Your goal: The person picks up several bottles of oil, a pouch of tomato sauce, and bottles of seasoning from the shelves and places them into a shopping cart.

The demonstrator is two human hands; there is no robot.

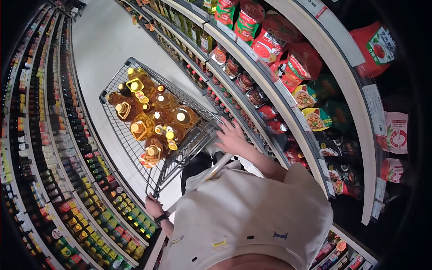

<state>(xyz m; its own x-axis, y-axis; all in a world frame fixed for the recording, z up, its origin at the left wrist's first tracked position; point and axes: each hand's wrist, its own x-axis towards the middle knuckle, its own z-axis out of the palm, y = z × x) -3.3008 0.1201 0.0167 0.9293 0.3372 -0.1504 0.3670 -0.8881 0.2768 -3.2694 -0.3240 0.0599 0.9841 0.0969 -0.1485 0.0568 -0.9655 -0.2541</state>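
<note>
A wire shopping cart (118, 143) stands in front of me, loaded with several large bottles of golden-brown oil (183, 118) and a few darker, smaller bottles. Most have yellow, white or red caps. My left hand (154, 206), with a dark band on the wrist, is closed at the cart's near left corner, its fingers partly hidden. On the other side, my right hand (231, 137) lies over the near right corner, its fingers spread apart and fingertips right at the frame. A pale bar runs below it, close to my light shirt (243, 202).
Close on the right, a shelf unit (265, 67) carries red pouches (297, 65), jars and bottles, with price tags along its edges. Long shelves of bottles (85, 198) curve along the left. Pale floor (96, 40) stretches ahead between them.
</note>
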